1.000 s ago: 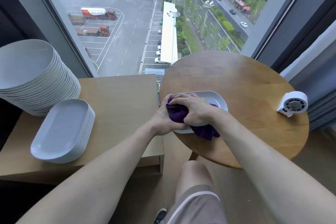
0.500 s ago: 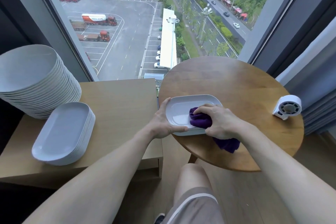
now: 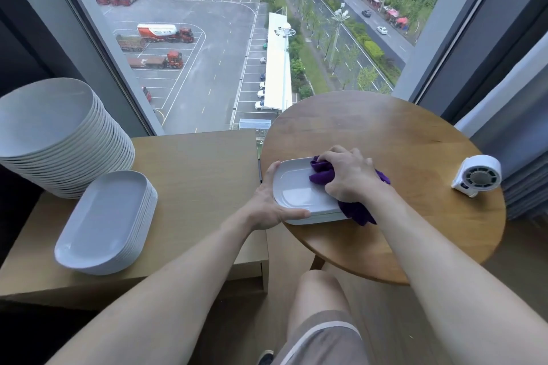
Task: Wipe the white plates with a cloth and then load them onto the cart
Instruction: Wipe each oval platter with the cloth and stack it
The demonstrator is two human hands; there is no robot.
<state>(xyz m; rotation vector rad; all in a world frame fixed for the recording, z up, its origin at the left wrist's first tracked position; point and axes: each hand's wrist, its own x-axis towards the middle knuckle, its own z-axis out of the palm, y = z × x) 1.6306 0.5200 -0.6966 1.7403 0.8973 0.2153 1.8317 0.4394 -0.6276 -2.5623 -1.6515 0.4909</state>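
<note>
Since half a second before, the right hand [image 3: 347, 176] had slid the cloth [image 3: 321, 172] from the near right of the plate [image 3: 296, 191] to its far right side, fingers curled round the bunched cloth and pressing it down. The left hand [image 3: 267, 206] gripped the plate's left end, thumb along the near rim, holding it at the left edge of the round desk [image 3: 385, 133]. On the low desk [image 3: 201, 175] alongside, oval plates [image 3: 103, 216] were stacked just beside taller round plates [image 3: 53, 127], and a fan [image 3: 477, 176] stood well apart near the round desk's right edge.
</note>
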